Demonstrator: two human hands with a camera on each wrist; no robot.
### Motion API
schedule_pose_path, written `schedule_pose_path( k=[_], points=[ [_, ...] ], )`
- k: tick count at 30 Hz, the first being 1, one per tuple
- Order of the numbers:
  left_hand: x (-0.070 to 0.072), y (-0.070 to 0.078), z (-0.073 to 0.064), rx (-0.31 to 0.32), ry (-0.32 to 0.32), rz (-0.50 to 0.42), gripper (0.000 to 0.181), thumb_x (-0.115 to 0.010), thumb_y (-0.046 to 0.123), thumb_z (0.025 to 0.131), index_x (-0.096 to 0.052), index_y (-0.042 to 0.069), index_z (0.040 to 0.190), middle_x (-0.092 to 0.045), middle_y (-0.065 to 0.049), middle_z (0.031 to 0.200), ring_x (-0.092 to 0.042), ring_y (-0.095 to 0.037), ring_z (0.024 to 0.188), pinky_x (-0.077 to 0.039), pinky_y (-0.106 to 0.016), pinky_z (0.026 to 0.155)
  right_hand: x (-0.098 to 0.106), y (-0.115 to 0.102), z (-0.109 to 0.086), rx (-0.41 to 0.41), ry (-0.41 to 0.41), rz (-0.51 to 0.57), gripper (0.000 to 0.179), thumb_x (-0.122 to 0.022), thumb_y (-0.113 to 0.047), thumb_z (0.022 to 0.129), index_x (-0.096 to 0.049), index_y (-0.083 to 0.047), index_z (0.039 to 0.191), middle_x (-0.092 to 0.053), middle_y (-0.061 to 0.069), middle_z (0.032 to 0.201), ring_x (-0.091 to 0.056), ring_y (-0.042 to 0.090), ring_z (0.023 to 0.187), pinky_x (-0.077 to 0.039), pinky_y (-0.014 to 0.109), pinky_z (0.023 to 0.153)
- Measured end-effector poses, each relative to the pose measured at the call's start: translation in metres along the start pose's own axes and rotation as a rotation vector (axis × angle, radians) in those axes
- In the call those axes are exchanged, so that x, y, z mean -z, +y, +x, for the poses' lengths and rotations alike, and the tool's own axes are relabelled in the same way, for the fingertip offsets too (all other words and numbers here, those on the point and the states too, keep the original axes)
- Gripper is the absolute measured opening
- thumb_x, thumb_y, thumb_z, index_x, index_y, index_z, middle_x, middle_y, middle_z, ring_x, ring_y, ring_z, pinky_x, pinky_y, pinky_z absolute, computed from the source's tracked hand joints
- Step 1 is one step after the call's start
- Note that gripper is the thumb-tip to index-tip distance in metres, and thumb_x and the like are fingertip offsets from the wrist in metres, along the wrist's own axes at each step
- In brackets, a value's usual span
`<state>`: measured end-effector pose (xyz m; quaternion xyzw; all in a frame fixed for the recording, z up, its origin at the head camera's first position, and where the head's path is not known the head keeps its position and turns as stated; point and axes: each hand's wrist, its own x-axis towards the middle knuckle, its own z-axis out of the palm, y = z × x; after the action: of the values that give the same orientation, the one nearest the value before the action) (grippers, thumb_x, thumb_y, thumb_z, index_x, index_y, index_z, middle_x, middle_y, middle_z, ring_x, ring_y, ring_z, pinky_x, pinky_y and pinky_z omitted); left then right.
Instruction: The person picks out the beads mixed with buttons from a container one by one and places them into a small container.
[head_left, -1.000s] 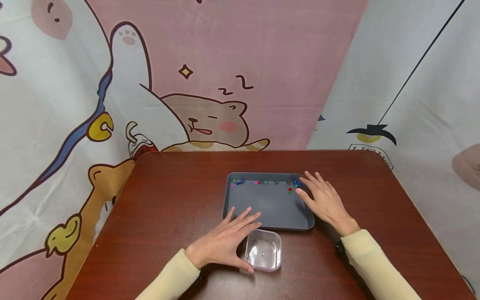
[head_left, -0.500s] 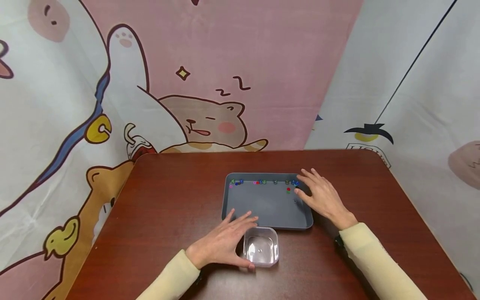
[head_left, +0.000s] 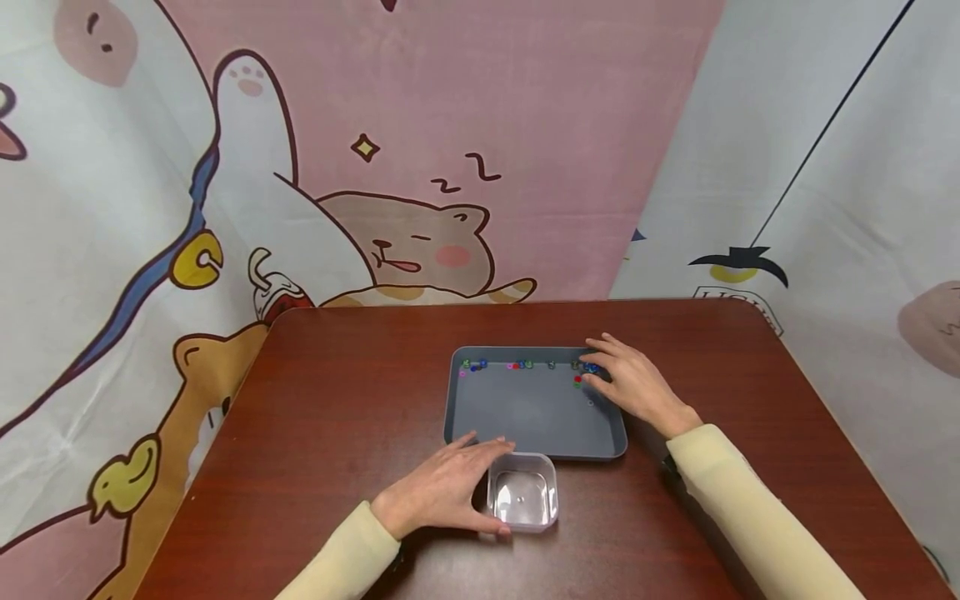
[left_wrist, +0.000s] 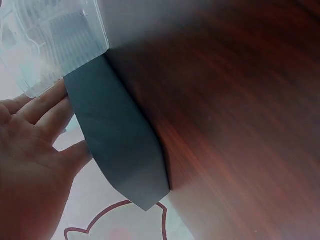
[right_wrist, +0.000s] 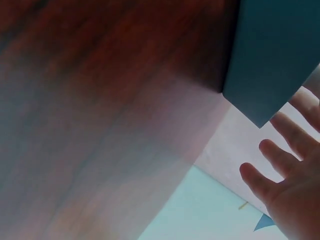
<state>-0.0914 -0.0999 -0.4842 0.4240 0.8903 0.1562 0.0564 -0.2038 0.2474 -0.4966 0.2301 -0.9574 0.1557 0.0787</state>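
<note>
A clear square plastic box (head_left: 522, 527) stands on the table against the near edge of the grey tray (head_left: 525, 417). My left hand (head_left: 446, 487) holds the box from its left side, thumb at the near corner and fingers at the far corner. In the left wrist view the box (left_wrist: 65, 35) overlaps the fingertips. Several tiny coloured beads (head_left: 515, 366) lie mostly along the tray's far side, some in its far right corner. My right hand (head_left: 637, 383) reaches over that corner, thumb and fingers apart close to blue and red beads (head_left: 577, 379), holding nothing visible.
The brown wooden table (head_left: 360, 383) reaches back to a hanging cloth (head_left: 570, 150) printed with cartoon animals. The tray's raised wall (left_wrist: 120, 135) shows in the left wrist view, and its other end wall (right_wrist: 275, 55) in the right wrist view.
My left fingers have come down and closed in at the box, which has shifted slightly towards the tray. My right hand has moved left over the tray's far right corner.
</note>
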Motion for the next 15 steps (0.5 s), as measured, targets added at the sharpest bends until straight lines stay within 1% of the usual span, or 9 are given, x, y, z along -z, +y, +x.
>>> schedule_pose_path(
  k=[9,15],
  points=[
    [-0.001,0.000,-0.001,0.020,-0.012,0.013,0.102,-0.067,0.077,0.075,-0.040,0.013,0.151,-0.050,0.000,0.152,-0.052,-0.016,0.137,-0.035,-0.045,0.122,-0.005,0.000,0.013,0.052,-0.025,-0.013,0.034,-0.076,-0.026,0.089,-0.073,-0.009,0.119,-0.055,0.018,0.145,-0.041,0.043,0.142,-0.043,0.064,0.109],
    [-0.001,0.000,0.000,-0.006,0.008,0.022,0.102,-0.068,0.076,0.075,-0.042,0.011,0.149,-0.052,-0.001,0.150,-0.052,-0.015,0.137,-0.037,-0.045,0.121,-0.006,0.000,0.018,0.066,-0.040,-0.048,0.029,-0.076,-0.021,0.089,-0.075,-0.008,0.116,-0.055,0.019,0.145,-0.041,0.044,0.141,-0.043,0.065,0.107]
  ],
)
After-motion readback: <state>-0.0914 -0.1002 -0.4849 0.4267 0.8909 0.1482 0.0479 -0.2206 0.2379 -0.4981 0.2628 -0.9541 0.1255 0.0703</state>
